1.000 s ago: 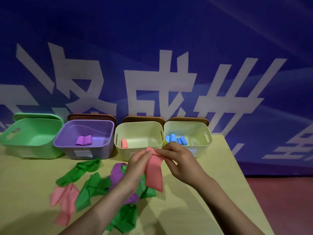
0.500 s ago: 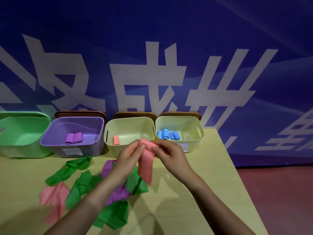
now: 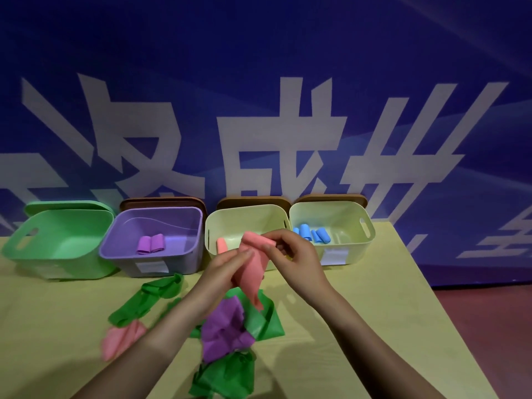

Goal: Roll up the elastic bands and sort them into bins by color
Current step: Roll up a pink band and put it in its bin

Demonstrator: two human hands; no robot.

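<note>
A blue banner (image 3: 259,96) with big white characters filled the wall behind the yellow table (image 3: 359,326). Along its far edge stood four bins: a green bin (image 3: 57,246), a purple bin (image 3: 152,240) with two purple rolls (image 3: 150,243), a pale bin (image 3: 247,220) with one pink roll (image 3: 221,245), and another pale bin (image 3: 331,226) holding blue rolls (image 3: 312,234). Loose green bands (image 3: 149,298), a purple band (image 3: 224,326) and a pink band (image 3: 122,339) lay heaped below the forearms. Both hands pinched a pink elastic band (image 3: 250,269) before the middle bins: the right hand (image 3: 293,257) gripped its rolled top, the left hand (image 3: 227,266) its hanging tail. Since a second ago the roll had thickened and the tail shortened.
</note>
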